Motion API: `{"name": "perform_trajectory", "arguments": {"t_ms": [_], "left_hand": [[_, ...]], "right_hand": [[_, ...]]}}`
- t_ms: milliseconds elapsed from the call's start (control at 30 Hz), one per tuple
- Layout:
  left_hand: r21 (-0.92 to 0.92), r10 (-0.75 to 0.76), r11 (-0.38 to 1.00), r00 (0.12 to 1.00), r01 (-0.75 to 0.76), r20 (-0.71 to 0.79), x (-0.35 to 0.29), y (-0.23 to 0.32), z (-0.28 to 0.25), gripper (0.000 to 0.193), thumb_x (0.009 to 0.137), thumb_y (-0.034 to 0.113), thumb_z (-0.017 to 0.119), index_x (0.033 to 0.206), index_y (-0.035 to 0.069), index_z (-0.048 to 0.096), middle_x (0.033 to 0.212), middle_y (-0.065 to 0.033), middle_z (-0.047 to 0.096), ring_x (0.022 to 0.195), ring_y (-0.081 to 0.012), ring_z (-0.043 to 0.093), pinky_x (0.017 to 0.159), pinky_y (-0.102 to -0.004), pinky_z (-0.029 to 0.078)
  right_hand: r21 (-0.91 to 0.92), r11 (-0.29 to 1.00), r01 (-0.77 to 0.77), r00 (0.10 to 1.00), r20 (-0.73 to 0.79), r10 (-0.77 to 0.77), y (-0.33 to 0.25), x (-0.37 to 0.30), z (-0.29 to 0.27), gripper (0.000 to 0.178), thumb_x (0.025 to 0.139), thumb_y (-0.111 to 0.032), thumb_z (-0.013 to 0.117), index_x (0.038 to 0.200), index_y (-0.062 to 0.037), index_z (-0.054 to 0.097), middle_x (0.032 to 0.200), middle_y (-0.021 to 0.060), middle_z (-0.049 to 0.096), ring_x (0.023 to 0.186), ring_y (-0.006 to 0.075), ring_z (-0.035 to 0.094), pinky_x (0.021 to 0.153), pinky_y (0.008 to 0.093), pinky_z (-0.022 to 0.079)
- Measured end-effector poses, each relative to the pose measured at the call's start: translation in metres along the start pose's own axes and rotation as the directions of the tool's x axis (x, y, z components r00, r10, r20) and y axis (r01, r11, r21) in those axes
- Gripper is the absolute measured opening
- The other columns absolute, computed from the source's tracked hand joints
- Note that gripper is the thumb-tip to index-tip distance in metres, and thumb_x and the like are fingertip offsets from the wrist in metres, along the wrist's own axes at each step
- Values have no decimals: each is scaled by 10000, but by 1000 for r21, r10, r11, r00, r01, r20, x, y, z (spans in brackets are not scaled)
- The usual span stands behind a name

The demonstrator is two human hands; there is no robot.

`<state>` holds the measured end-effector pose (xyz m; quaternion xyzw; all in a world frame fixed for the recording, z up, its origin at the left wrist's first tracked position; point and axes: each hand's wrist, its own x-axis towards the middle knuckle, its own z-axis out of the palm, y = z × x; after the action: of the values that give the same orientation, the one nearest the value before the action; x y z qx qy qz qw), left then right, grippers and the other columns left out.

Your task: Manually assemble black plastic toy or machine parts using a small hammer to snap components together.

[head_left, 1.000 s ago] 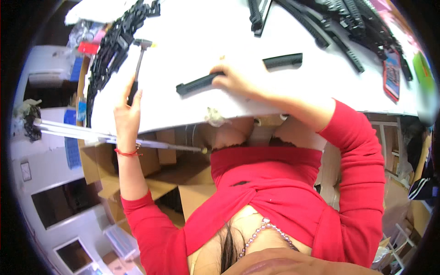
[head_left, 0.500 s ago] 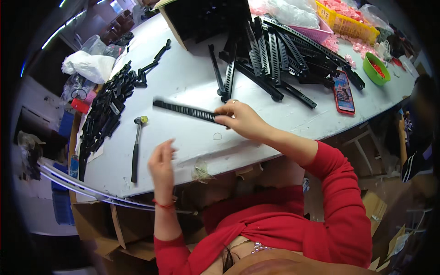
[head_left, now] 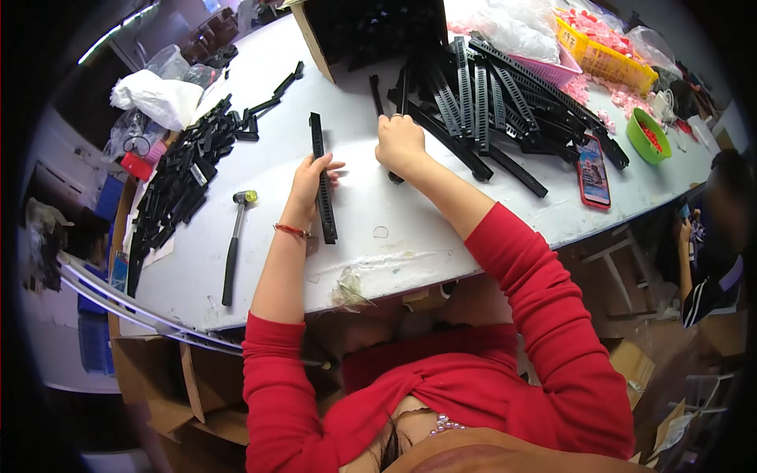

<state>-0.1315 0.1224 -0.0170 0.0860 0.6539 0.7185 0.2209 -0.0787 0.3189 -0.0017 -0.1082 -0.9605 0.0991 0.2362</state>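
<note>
A black slotted plastic strip (head_left: pixel 326 213) stands nearly lengthwise away from me, with my left hand (head_left: pixel 306 189) closed around its middle from the left. Farther right, my right hand (head_left: pixel 400 147) is curled over another black strip (head_left: pixel 404 93); its far part and a short near end show beyond the fingers, the rest is covered. That strip lies at the left side of a heap of black slotted strips (head_left: pixel 481 94). A thin black strip (head_left: pixel 375 93) rests just left of it. Left of my left hand lies a hammer (head_left: pixel 234 248) with a yellow-tipped head and dark handle.
Small black parts (head_left: pixel 177 185) are piled along the left edge. A dark open box (head_left: pixel 315 47) stands at the back. To the right are a red-cased phone (head_left: pixel 593 173), a green bowl (head_left: pixel 648 139) of red pieces and a yellow basket (head_left: pixel 607 67). Another person (head_left: pixel 714 229) is at far right.
The strip that my right hand held is in my left hand, turned from crosswise to lengthwise. My right hand has moved away from me to another strip by the heap.
</note>
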Motion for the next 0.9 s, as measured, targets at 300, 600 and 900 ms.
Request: {"name": "perform_trajectory", "arguments": {"t_ms": [300,600,900], "left_hand": [[-274,64,961,995,-40,82,-13,-4,1,315,985,305,555,1006,-6,600,867,-111,676,687,-174,664,638,-287,543],[-153,41,987,995,-54,-87,-12,1,0,308,888,168,699,1081,-29,563,921,-104,654,642,-92,575,596,-221,521],[-247,115,963,993,-110,7,-24,8,16,500,796,404,805,1044,19,605,881,-50,635,691,-101,566,637,-241,482]], "right_hand": [[611,755,239,951,10,-309,-55,-47,-15,472,806,-340,688,1062,53,629,867,248,681,861,401,675,807,453,540],[49,993,-104,995,-3,105,17,-12,-1,733,809,-392,737,1331,40,459,995,253,649,985,339,662,835,400,545],[615,779,127,974,71,-215,-57,-56,-14,565,888,-242,622,1352,49,489,1095,292,620,971,383,627,874,401,501]]}}
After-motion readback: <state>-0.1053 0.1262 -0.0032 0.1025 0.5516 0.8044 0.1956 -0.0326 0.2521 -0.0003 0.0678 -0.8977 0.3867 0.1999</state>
